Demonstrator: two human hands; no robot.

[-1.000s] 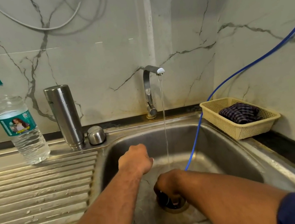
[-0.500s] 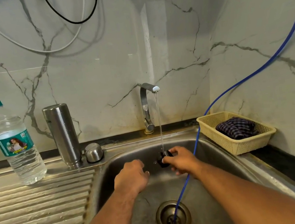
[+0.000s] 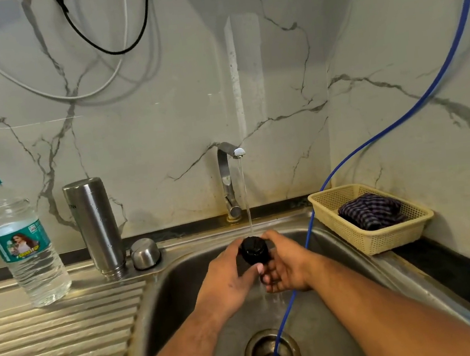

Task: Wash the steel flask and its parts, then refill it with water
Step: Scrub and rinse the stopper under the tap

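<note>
Left hand (image 3: pixel 225 279), right hand (image 3: pixel 285 263) – both grips curled round black stopper (image 3: pixel 255 250) under running tap (image 3: pixel 229 178) stream; steel flask (image 3: pixel 96 224) stands on worktop (image 3: pixel 54 333).

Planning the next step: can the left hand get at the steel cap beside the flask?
Probably yes: the left hand must release the black stopper, but nothing stands between it and the steel cap.

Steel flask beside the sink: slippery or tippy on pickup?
Probably slippery: droplets dot the smooth wall of the steel flask. Likely tippy if pushed: tall, narrow, apparently standing mouth down on the ledge of the sink. Probably light, since it seems drained.
</note>
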